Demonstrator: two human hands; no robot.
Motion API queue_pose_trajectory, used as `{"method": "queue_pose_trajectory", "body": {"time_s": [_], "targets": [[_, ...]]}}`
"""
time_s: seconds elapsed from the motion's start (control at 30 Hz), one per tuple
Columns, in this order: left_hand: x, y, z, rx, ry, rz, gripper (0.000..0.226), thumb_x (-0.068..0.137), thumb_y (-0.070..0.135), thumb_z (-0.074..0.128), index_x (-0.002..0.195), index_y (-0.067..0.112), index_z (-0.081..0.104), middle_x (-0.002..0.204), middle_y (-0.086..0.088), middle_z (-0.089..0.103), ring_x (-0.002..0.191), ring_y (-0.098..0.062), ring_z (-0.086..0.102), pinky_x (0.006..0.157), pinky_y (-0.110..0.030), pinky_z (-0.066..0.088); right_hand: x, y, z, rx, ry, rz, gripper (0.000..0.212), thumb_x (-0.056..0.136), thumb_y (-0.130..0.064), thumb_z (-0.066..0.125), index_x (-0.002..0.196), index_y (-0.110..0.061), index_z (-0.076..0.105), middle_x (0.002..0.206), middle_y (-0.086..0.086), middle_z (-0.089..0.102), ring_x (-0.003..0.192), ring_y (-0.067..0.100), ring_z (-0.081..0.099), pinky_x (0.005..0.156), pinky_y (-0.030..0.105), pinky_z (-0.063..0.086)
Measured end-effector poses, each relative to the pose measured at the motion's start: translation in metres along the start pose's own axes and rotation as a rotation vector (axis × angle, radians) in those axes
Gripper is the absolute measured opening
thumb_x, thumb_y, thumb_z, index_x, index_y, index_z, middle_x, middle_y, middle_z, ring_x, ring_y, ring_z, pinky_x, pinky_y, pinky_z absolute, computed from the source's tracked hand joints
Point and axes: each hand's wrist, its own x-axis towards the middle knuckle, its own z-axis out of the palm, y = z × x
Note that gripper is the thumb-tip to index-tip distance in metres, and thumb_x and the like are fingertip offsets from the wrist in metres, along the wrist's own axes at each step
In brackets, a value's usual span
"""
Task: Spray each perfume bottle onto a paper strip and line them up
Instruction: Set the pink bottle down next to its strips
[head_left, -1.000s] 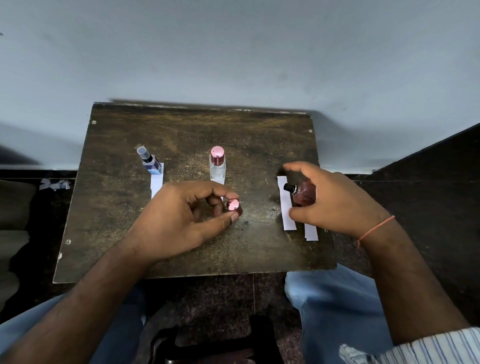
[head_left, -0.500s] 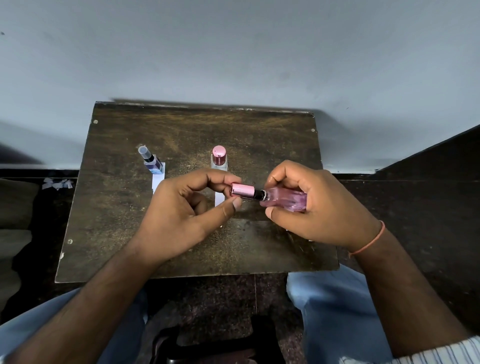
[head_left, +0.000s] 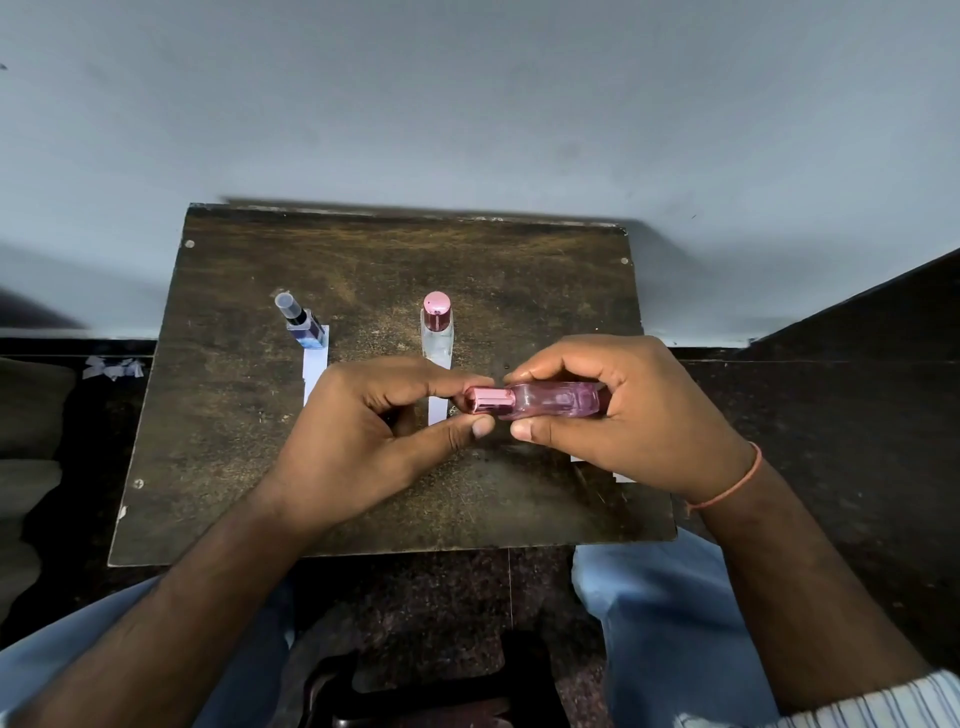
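My right hand (head_left: 628, 415) holds a pink perfume bottle (head_left: 556, 401) on its side above the table's middle. Its pink cap (head_left: 485, 400) sits on the neck, pinched between the thumb and fingers of my left hand (head_left: 374, 431). A blue bottle (head_left: 304, 325) stands at the back left on the far end of a white paper strip (head_left: 314, 371). A clear bottle with a pink cap (head_left: 437, 330) stands on a second strip (head_left: 438, 410) in the middle. Parts of a third strip (head_left: 621, 477) show under my right hand.
The small dark wooden table (head_left: 363, 509) stands against a pale wall. My knees in light blue trousers are below its front edge. Scraps of paper (head_left: 111, 368) lie on the floor to the left.
A second ago the cap was in my left hand low over the table and the bottle stood by the right strip. The bottle was lifted and laid sideways, and the cap now sits fully on it.
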Motion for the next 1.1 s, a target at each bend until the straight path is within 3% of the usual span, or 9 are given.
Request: {"method": "queue_pose_trajectory", "body": {"time_s": [0.17, 0.27, 0.47, 0.6, 0.67, 0.73, 0.8, 0.9, 1.1], "targets": [[0.001, 0.000, -0.001, -0.005, -0.039, -0.005, 0.030, 0.088, 0.023, 0.086, 0.119, 0.023, 0.082, 0.097, 0.002, 0.079, 0.045, -0.026, 0.043, 0.040, -0.039, 0.035, 0.000, -0.001, 0.005, 0.048, -0.032, 0.020, 0.031, 0.081, -0.025, 0.095, 0.110, -0.023, 0.083, 0.100, -0.016, 0.080, 0.092, 0.011, 0.077, 0.079, 0.026, 0.059], [0.001, 0.001, -0.001, -0.086, -0.048, -0.033, 0.034, 0.089, 0.018, 0.086, 0.123, 0.021, 0.080, 0.090, -0.004, 0.075, 0.044, -0.013, 0.037, 0.042, -0.026, 0.030, 0.002, 0.000, 0.005, 0.074, -0.014, 0.023, 0.031, 0.082, -0.028, 0.095, 0.110, -0.024, 0.083, 0.098, -0.013, 0.081, 0.090, 0.015, 0.077, 0.078, 0.035, 0.061], [-0.005, 0.005, 0.000, -0.077, -0.136, -0.099, 0.060, 0.087, 0.028, 0.087, 0.143, 0.025, 0.067, 0.094, 0.003, 0.070, 0.045, -0.001, 0.037, 0.047, -0.014, 0.035, 0.006, 0.018, -0.011, 0.158, 0.164, 0.069, 0.025, 0.081, -0.034, 0.090, 0.103, -0.037, 0.078, 0.105, -0.008, 0.069, 0.090, 0.005, 0.066, 0.077, 0.016, 0.050], [-0.005, 0.004, -0.002, 0.089, -0.239, -0.090, 0.053, 0.087, 0.040, 0.083, 0.138, 0.033, 0.070, 0.096, 0.007, 0.073, 0.045, -0.003, 0.041, 0.047, -0.017, 0.037, 0.002, 0.043, -0.027, 0.136, 0.310, 0.174, 0.021, 0.086, -0.025, 0.089, 0.104, -0.031, 0.079, 0.105, -0.001, 0.075, 0.096, 0.019, 0.070, 0.088, 0.043, 0.061], [-0.005, 0.003, -0.003, 0.136, -0.269, -0.081, 0.049, 0.089, 0.042, 0.083, 0.136, 0.036, 0.071, 0.097, 0.010, 0.074, 0.046, -0.006, 0.042, 0.047, -0.021, 0.040, 0.001, 0.054, -0.031, 0.124, 0.336, 0.215, 0.021, 0.089, -0.022, 0.087, 0.110, -0.022, 0.081, 0.108, 0.008, 0.075, 0.099, 0.028, 0.070, 0.081, 0.053, 0.063], [-0.005, 0.002, -0.004, 0.162, -0.281, -0.078, 0.046, 0.089, 0.041, 0.083, 0.133, 0.038, 0.073, 0.097, 0.013, 0.073, 0.048, -0.008, 0.043, 0.047, -0.022, 0.041, 0.000, 0.058, -0.033, 0.127, 0.340, 0.233, 0.023, 0.092, -0.021, 0.085, 0.113, -0.016, 0.080, 0.112, 0.014, 0.074, 0.100, 0.034, 0.069, 0.069, 0.052, 0.065], [-0.005, 0.003, -0.004, 0.172, -0.289, -0.077, 0.040, 0.089, 0.040, 0.084, 0.129, 0.038, 0.075, 0.096, 0.016, 0.073, 0.048, -0.008, 0.045, 0.047, -0.023, 0.041, -0.001, 0.058, -0.034, 0.134, 0.320, 0.234, 0.021, 0.093, -0.017, 0.083, 0.114, -0.014, 0.079, 0.115, 0.018, 0.072, 0.099, 0.036, 0.068, 0.058, 0.037, 0.064], [-0.005, 0.003, -0.005, 0.183, -0.294, -0.063, 0.034, 0.090, 0.035, 0.086, 0.123, 0.036, 0.077, 0.091, 0.017, 0.071, 0.051, -0.004, 0.048, 0.049, -0.022, 0.041, 0.000, 0.056, -0.032, 0.139, 0.277, 0.243, 0.020, 0.094, -0.012, 0.082, 0.114, -0.012, 0.078, 0.113, 0.020, 0.070, 0.085, 0.028, 0.066, 0.059, 0.022, 0.059], [-0.006, 0.005, -0.008, 0.162, -0.284, -0.053, 0.031, 0.089, 0.032, 0.086, 0.119, 0.034, 0.079, 0.089, 0.016, 0.071, 0.049, -0.004, 0.045, 0.049, -0.020, 0.039, -0.001, 0.056, -0.029, 0.156, 0.206, 0.254, 0.026, 0.094, -0.018, 0.082, 0.119, -0.020, 0.078, 0.108, 0.020, 0.069, 0.093, 0.036, 0.066, 0.066, 0.038, 0.067]]}}
